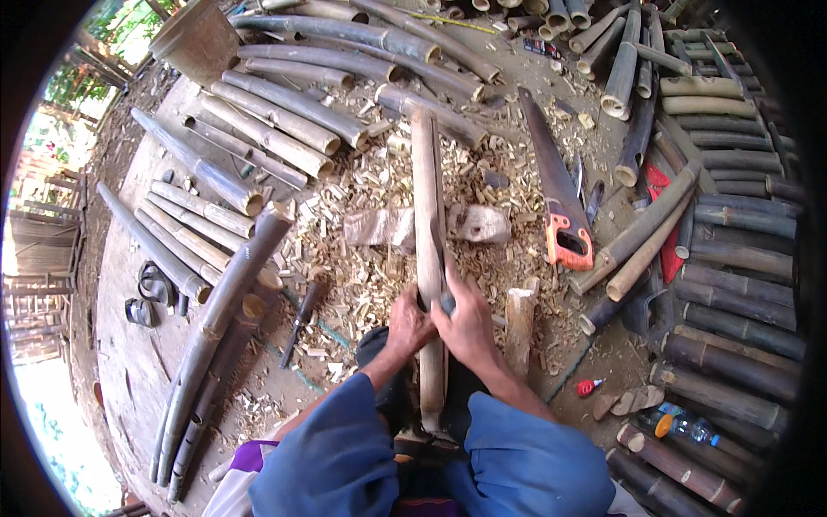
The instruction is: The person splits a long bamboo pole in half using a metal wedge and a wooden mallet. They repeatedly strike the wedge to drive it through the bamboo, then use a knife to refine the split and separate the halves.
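Tan split-bamboo pole [426, 181] runs across a whitish carved wood block [379, 228] over pale wood chips [375, 284] mid-floor; we see the left hand [409, 320] with fingers curled around its near part, the right hand [467, 323] against its right side, index stretched forward, how tightly we can't tell. We mark an orange-handled handsaw with dark blade [563, 194] right of the chips, a slim dark hand tool [301, 324] left of them. On the grey concrete floor [129, 370] we log greyish round bamboo poles [196, 164] toward the left edge, dark stacked bamboo [732, 366] along the right.
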### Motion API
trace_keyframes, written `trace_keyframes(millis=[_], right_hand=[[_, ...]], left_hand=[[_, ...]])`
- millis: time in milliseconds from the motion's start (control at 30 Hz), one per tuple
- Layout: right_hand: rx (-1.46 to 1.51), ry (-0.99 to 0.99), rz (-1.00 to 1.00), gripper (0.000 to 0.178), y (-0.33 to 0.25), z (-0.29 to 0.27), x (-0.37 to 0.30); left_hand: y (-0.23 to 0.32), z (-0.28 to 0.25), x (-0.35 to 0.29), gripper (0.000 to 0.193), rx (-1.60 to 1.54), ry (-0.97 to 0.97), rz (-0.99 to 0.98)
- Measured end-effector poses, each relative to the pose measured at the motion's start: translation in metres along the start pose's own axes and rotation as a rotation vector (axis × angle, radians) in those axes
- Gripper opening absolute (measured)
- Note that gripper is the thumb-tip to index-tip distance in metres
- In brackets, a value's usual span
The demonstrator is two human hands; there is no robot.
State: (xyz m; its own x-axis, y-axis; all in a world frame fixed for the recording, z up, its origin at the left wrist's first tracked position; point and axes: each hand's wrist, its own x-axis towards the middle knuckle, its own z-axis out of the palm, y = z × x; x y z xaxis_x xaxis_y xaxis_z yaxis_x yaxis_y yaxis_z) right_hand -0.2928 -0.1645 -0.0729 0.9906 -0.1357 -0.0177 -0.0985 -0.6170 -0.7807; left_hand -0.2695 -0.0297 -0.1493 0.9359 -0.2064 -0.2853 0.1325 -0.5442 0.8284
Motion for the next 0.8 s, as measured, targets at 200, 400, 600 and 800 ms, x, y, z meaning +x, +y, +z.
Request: trace_keyframes(millis=[200, 400, 600, 800], right_hand=[[0.535, 0.013, 0.091, 0.063, -0.044, -0.048, 0.063], [0.420, -0.238, 0.168, 0.065, -0.006, -0.048, -0.036], [0.105, -0.264, 0.069, 0.070, 0.001, -0.038, -0.059], [0.130, -0.221, 0.069, 0.071, 0.004, -0.031, -0.060]], left_hand=[[0.005, -0.018, 0.001, 0.068, -0.067, -0.189, -0.186], [-0.001, -0.019, -0.001, 0.062, -0.273, -0.240, -0.184], [0.008, -0.017, -0.005, 0.054, -0.190, -0.152, -0.160], [0.018, -0.017, -0.008, 0.052, -0.054, -0.099, -0.127]])
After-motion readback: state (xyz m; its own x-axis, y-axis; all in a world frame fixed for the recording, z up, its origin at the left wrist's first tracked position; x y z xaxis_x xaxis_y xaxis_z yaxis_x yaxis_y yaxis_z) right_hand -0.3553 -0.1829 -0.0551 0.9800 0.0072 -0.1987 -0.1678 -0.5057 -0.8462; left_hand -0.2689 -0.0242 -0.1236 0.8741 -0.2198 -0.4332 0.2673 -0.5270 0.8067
